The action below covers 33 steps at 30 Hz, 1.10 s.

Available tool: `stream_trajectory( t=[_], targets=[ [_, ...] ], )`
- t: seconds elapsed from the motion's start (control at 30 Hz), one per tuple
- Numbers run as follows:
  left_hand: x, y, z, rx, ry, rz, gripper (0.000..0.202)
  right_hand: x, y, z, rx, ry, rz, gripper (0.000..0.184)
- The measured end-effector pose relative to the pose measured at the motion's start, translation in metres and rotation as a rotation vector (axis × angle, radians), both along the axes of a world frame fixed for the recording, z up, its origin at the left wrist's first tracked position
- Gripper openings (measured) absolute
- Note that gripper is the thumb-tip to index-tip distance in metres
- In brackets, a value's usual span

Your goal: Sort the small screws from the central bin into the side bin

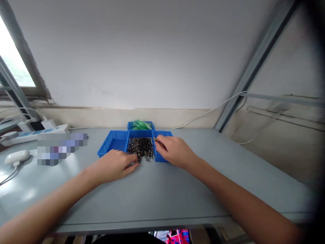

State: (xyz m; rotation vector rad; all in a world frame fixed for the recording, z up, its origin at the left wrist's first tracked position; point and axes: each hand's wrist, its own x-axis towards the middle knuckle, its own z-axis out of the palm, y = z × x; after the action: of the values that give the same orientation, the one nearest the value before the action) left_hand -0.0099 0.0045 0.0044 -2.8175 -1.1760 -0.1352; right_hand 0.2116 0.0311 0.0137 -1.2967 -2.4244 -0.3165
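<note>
A heap of small dark and brass-coloured metal parts [141, 146] lies in the middle between blue bins, spilling onto the tabletop. My left hand [118, 165] rests at the heap's near left edge, thumb and forefinger drawn together among the pieces. What they hold is too small to make out. Over the right blue bin [162, 157] is my right hand [176, 150], its fingers pinching a small brass-coloured part [155, 139]. The left blue bin [115, 139] has a bare floor where it shows. Most of the right bin's inside is hidden by my hand.
Behind the heap, another blue bin [129, 125] holds green plastic bags [141, 125]. A power strip [35, 135] with chargers and a white earphone case [17, 156] on a cable lie at the left. A grey metal post [228, 105] rises at the back right.
</note>
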Motion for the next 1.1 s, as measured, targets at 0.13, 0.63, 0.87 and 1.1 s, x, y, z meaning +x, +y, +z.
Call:
stream_trajectory(
  t=[0.13,0.63,0.87,1.1],
  targets=[
    [-0.005,0.003,0.003,0.095,-0.030,-0.036,0.025,0.008,0.013,-0.002,-0.049,-0.094,-0.233,0.024],
    [-0.011,-0.007,0.020,-0.013,-0.135,-0.134,0.018,-0.004,0.009,-0.025,-0.062,-0.008,0.024,0.024],
    [-0.011,0.001,0.000,-0.081,0.158,0.088,0.018,0.001,0.012,-0.026,-0.132,-0.041,0.054,0.017],
    [-0.003,-0.002,-0.009,-0.081,0.145,0.148,0.023,0.001,0.009,-0.023,-0.122,-0.083,0.065,0.017]
  ],
)
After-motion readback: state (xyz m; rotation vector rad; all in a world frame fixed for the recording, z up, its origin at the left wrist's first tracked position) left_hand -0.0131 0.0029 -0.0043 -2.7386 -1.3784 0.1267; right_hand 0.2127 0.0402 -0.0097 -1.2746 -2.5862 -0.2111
